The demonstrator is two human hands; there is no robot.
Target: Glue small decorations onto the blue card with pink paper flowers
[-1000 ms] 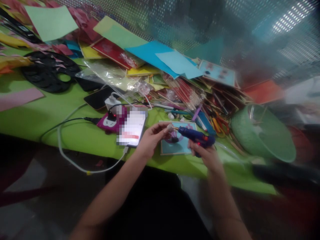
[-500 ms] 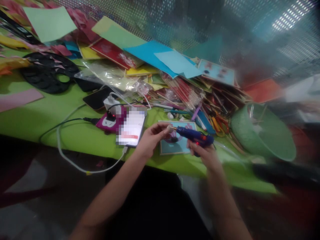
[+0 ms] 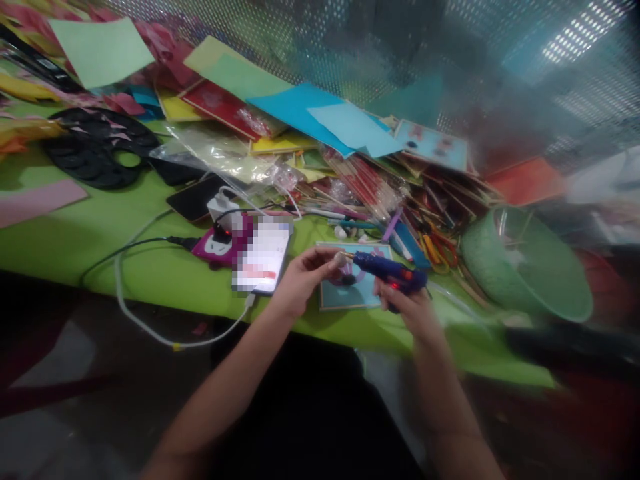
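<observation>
The left hand [image 3: 303, 279] pinches a small pale piece [image 3: 340, 259] at the tip of a hot-glue gun [image 3: 387, 271] the right hand [image 3: 413, 308] grasps.

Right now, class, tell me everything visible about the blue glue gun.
The glue gun has a dark blue, plastic-looking body with an orange part and a glowing red light. Gripped in the right hand, it points left above the blue panel, its nozzle close to the small pale piece in the left hand. Contact there is unclear.
</observation>
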